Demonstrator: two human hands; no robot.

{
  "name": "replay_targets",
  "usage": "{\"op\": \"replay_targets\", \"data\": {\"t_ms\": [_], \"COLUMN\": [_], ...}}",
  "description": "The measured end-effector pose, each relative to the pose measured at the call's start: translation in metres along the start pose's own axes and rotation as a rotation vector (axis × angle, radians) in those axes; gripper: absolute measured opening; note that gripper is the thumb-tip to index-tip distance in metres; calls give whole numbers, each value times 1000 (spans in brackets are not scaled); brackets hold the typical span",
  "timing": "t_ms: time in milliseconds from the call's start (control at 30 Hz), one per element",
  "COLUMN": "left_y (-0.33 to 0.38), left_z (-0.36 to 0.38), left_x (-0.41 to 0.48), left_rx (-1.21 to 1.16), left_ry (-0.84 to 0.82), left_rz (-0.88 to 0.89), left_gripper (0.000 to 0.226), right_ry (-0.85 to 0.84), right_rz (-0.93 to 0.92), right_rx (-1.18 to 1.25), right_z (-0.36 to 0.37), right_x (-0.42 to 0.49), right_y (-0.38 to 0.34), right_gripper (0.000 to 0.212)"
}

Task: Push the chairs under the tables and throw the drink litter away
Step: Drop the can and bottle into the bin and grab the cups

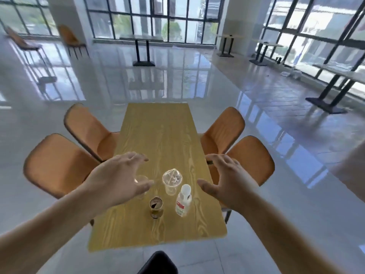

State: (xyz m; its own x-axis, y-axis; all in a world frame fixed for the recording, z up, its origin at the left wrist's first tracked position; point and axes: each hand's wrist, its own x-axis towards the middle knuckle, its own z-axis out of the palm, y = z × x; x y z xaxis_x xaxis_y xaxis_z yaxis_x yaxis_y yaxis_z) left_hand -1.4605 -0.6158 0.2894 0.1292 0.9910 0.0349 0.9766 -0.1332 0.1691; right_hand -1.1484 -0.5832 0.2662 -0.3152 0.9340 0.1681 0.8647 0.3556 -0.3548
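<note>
Both hands are spread open above the table and hold nothing: the left hand (120, 178) hangs over a clear cup (141, 180) that it half hides, and the right hand (227, 180) is over the table's right edge, apart from the litter. Between the hands stand a clear plastic cup (171, 179), a white-capped plastic bottle (183, 200) and an open drink can (156, 207), all near each other on the near half of the wooden table (158, 135). The far half of the top is bare. Four orange chairs stand at its long sides: near left (57, 165), far left (88, 131), near right (250, 157), far right (223, 129), their seats partly under the top. Around this group the glossy floor (177, 80) lies open, with other tables (143, 48) and chairs (72, 39) well apart by the windows.
</note>
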Motion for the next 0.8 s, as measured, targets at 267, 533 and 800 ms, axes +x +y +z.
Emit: {"op": "replay_targets", "data": {"t_ms": [267,533,800], "left_y": [34,1,-35], "left_z": [39,165,316], "left_x": [-19,3,43], "left_rx": [7,-69,-68], "left_ry": [20,-16,-126], "left_rz": [-334,-474,-331], "left_gripper": [76,70,110], "right_ry": [-228,-487,-298], "right_rz": [-51,10,-27], "right_rx": [242,281,305], "right_z": [59,207,300], "right_x": [43,54,52], "right_y": [100,127,124], "right_gripper": [98,104,64]}}
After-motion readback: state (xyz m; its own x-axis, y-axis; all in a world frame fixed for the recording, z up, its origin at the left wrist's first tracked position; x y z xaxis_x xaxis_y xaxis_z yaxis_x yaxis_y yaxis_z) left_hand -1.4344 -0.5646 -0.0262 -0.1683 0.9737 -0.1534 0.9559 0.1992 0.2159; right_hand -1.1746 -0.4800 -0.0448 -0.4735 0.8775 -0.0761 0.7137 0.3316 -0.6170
